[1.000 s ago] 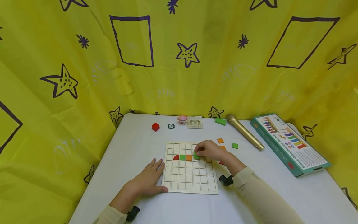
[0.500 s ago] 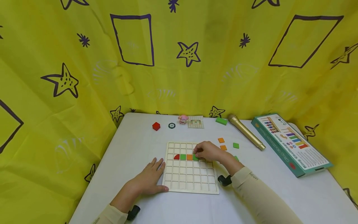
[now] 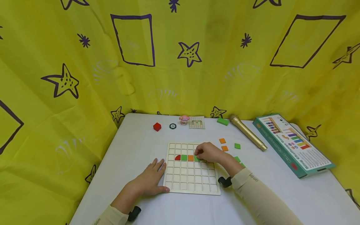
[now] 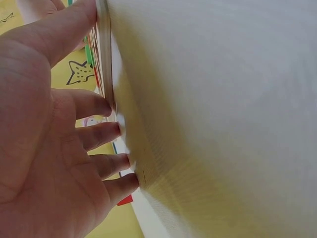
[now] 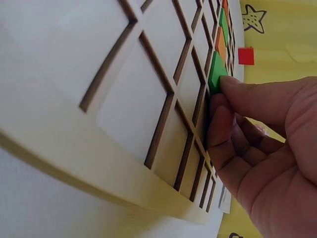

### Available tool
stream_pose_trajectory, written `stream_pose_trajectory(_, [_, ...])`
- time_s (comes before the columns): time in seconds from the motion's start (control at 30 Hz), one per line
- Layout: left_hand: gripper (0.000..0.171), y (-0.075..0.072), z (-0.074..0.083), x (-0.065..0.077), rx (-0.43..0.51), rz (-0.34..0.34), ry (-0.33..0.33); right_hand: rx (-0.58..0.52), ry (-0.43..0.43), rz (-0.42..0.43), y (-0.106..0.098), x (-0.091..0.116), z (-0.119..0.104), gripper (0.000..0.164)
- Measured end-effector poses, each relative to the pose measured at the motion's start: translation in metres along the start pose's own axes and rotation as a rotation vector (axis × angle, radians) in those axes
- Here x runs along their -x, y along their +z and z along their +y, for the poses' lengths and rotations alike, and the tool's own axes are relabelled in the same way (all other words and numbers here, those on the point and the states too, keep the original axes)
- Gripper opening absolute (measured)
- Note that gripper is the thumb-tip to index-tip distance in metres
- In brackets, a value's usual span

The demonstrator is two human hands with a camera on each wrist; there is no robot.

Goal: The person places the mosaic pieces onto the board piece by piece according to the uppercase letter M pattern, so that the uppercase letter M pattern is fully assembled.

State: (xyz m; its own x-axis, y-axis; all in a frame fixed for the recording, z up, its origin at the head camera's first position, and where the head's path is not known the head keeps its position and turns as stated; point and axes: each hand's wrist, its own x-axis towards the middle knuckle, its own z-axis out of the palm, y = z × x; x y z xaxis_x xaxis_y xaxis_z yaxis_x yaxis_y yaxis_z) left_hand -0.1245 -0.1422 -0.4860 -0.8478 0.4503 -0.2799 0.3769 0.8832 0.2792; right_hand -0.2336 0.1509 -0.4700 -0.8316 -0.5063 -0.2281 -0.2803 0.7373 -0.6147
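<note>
A pale wooden grid board (image 3: pixel 191 179) lies on the white table. In one of its rows sit a red rounded tile (image 3: pixel 177 158), a green square tile (image 3: pixel 184 157) and an orange square tile (image 3: pixel 190 158). My right hand (image 3: pixel 209 152) pinches another green tile (image 5: pixel 216 72) at the cell right of the orange one; in the right wrist view the thumb presses its edge and the other fingers curl beside it. My left hand (image 3: pixel 152 178) rests spread at the board's left side, its thumb at the near corner and its fingertips along the edge in the left wrist view.
Loose orange tiles (image 3: pixel 222 141) and green tiles (image 3: pixel 237 146) lie right of the board. Farther back are a red many-sided die (image 3: pixel 157 126), a round disc (image 3: pixel 172 126), a pink figurine (image 3: pixel 184 119), a pattern card (image 3: pixel 197 122), a green block (image 3: pixel 222 121), a gold microphone (image 3: pixel 247 132) and a game box (image 3: pixel 292 145).
The green tile under my right fingers has gone from tilted over its cell to level with the row, close against the orange tile. My left hand has kept its place.
</note>
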Motion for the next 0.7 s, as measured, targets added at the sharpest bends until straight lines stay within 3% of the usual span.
stream_pose_trajectory(0.7, [0.102, -0.0029, 0.003, 0.0024, 0.007, -0.005, -0.001, 0.05, 0.013, 0.043, 0.0072, -0.0002, -0.0021, 0.014])
